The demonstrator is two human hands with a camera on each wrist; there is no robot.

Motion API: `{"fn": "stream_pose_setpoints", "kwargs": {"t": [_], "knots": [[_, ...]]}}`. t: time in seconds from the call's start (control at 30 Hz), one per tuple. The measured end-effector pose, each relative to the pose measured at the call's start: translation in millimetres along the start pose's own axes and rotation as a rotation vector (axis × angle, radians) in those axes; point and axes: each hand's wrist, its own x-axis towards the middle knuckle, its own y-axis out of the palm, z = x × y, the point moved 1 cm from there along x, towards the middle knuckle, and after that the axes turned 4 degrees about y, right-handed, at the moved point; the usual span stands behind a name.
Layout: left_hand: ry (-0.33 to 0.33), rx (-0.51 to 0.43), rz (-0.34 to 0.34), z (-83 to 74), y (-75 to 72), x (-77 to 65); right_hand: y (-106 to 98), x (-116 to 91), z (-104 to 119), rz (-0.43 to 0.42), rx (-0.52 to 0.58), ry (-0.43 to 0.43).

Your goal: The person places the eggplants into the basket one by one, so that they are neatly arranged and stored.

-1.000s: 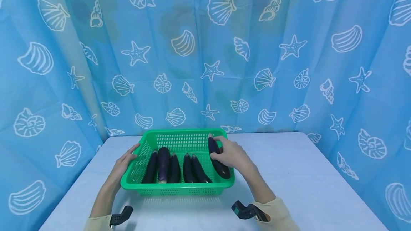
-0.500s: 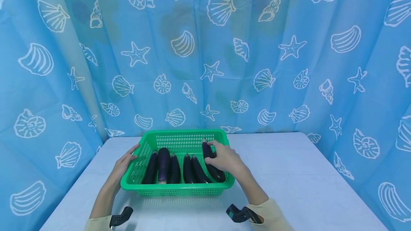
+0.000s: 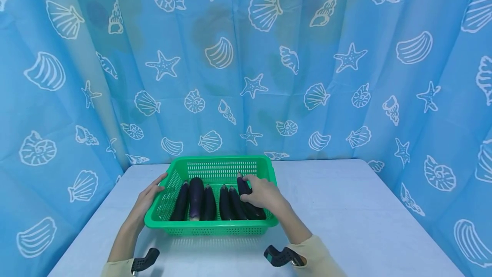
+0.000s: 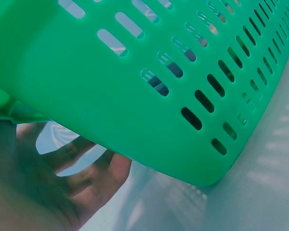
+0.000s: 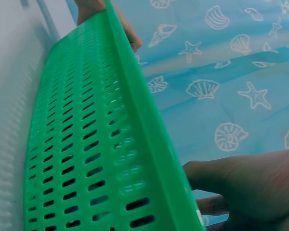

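A green plastic basket (image 3: 213,223) with slotted walls stands on the table, and several dark purple eggplants (image 3: 196,198) lie side by side in it. At the basket's left end my left hand (image 3: 145,195) holds the rim; the left wrist view shows its fingers (image 4: 98,180) against the outer wall. My right hand (image 3: 263,193) reaches over the right side and grips the rightmost eggplant (image 3: 243,186), thumb on its near side. That eggplant leans beside its neighbour (image 3: 236,204), its stem end towards the back. In the right wrist view the basket wall hides part of the right hand (image 5: 255,187).
A white-covered table (image 3: 346,208) spreads around the basket. Behind and beside it hangs a blue curtain (image 3: 238,110) printed with shells and starfish. Inside the basket, a gap separates the left group of eggplants from the right group.
My right hand has moved left and slightly down with its eggplant, from the basket's right wall to beside the other eggplants. The left hand has stayed at the rim.
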Motion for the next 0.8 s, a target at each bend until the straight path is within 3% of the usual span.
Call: {"fn": "stream_pose_setpoints", "kwargs": {"t": [0.3,0.8], "knots": [[0.007,-0.003,-0.004,1.1,-0.1,0.3,11.4,5.0,2.8,0.039,-0.094,0.03],[0.014,0.005,0.002,4.0,-1.2,2.7,15.4,10.8,6.9,0.096,-0.145,0.088]]}}
